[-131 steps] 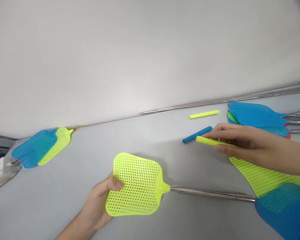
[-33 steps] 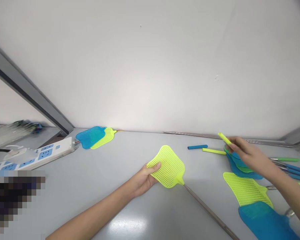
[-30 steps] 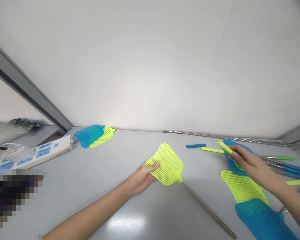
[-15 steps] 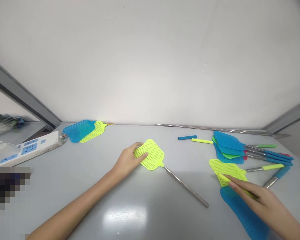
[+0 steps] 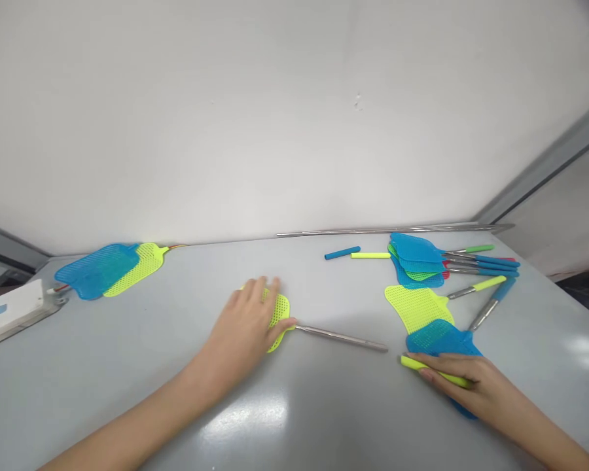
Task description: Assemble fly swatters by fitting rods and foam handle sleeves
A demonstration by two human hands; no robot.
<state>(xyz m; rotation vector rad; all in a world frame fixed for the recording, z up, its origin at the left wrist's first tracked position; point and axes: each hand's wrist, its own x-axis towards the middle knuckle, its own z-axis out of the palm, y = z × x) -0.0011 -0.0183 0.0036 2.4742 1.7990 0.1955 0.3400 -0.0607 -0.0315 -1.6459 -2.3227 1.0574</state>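
My left hand [image 5: 245,324] lies over the head of a yellow-green fly swatter [image 5: 281,313], fingers stretched out and apart, the thumb at the swatter's neck. Much of the mesh head is hidden under the palm. The swatter's bare metal rod [image 5: 341,337] points right across the table. Closed around a yellow-green grip tube [image 5: 412,364], my right hand [image 5: 466,379] holds it with one end pointing at the rod's tip, a small gap apart. Beneath and behind this hand is a blue fly swatter [image 5: 436,335], partly covered, overlapping a yellow swatter [image 5: 415,306].
A pile of blue, green and red swatters [image 5: 417,252] lies at the back right. Beside it are a blue tube [image 5: 342,253] and another yellow tube [image 5: 370,256]. Thin metal rods [image 5: 373,231] run along the wall. At left are handleless swatter heads [image 5: 98,268] and a power strip [image 5: 14,311].
The view has shifted right. My left hand has moved from the swatter head's edge to over it, and the rod has turned more level. The yellow tube in my right hand has come closer to the rod's end.
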